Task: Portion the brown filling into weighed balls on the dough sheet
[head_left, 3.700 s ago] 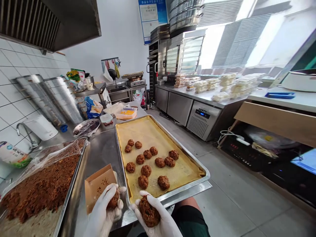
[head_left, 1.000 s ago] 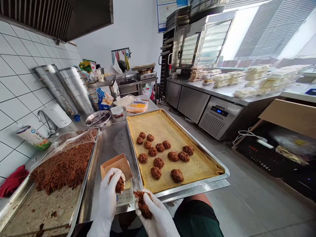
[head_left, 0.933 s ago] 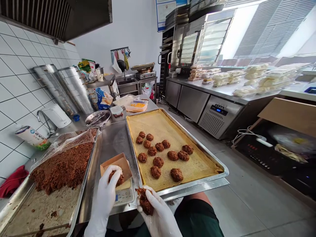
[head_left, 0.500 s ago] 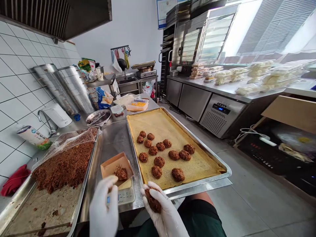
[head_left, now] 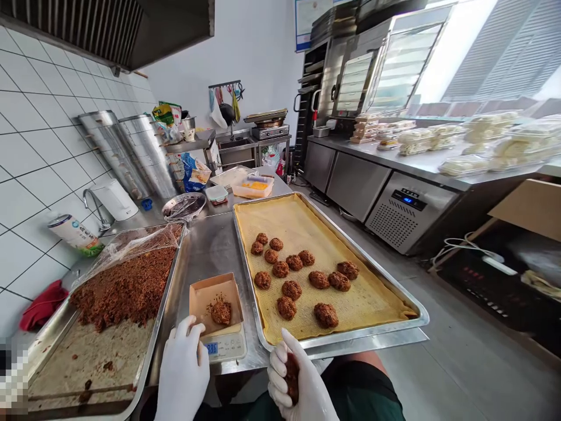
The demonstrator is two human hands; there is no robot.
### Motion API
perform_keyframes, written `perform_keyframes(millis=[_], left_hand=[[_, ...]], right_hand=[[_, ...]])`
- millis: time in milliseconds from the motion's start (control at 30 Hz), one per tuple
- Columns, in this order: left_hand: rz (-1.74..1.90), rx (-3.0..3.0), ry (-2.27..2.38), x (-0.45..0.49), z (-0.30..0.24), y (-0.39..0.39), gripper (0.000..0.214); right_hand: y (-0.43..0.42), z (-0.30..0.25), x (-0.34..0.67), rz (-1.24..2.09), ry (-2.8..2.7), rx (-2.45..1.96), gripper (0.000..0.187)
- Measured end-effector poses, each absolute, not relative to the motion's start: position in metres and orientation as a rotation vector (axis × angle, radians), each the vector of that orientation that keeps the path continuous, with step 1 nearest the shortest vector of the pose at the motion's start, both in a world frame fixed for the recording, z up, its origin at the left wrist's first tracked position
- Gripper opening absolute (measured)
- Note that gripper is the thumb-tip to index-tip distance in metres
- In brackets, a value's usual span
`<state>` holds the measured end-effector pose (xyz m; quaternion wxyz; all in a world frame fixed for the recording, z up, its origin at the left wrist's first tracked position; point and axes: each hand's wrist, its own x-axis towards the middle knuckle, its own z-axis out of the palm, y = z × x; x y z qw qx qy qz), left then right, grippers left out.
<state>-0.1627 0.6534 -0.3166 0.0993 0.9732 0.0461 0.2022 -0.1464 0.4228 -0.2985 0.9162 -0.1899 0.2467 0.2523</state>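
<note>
Both my hands wear white gloves. My right hand [head_left: 300,383] is closed round a brown lump of mixture [head_left: 291,379] at the counter's near edge, just below the baking tray [head_left: 390,280]. That tray has a yellow mat with several brown patties [head_left: 291,289]. My left hand [head_left: 184,371] hovers with curled fingers beside a small scale [head_left: 225,348], holding nothing that I can see. On the scale sits a brown paper box [head_left: 208,292] with a small lump of mixture [head_left: 221,311] inside.
A steel tray [head_left: 52,374] at the left holds a heap of brown mixture [head_left: 127,286] under loose plastic film. Behind are a sieve bowl [head_left: 184,206], plastic tubs [head_left: 253,187], a tap [head_left: 94,204], and a red cloth [head_left: 41,304]. Steel counters with packed boxes [head_left: 464,140] line the right.
My left hand dropped its small lump into the paper box and pulled back toward me. My right hand closed round its lump and sank lower. The view shifted slightly left.
</note>
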Motion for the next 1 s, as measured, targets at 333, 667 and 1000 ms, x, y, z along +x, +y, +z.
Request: perform_keyframes(millis=[333,667,1000], left_hand=[[0.854,2.517,-0.339,-0.192,-0.320,0.544,0.037],[0.640,2.387,-0.418,-0.177,-0.298,0.551,0.033],[0.282,2.320,-0.333,-0.176,-0.286,0.553,0.033]], right_hand=[[0.430,-0.288,-0.141,0.412,0.535,-0.514,0.025],[0.412,-0.311,-0.143,0.620,0.120,-0.543,0.038],[0.397,-0.289,-0.148,0.525,-0.014,-1.259,0.029]])
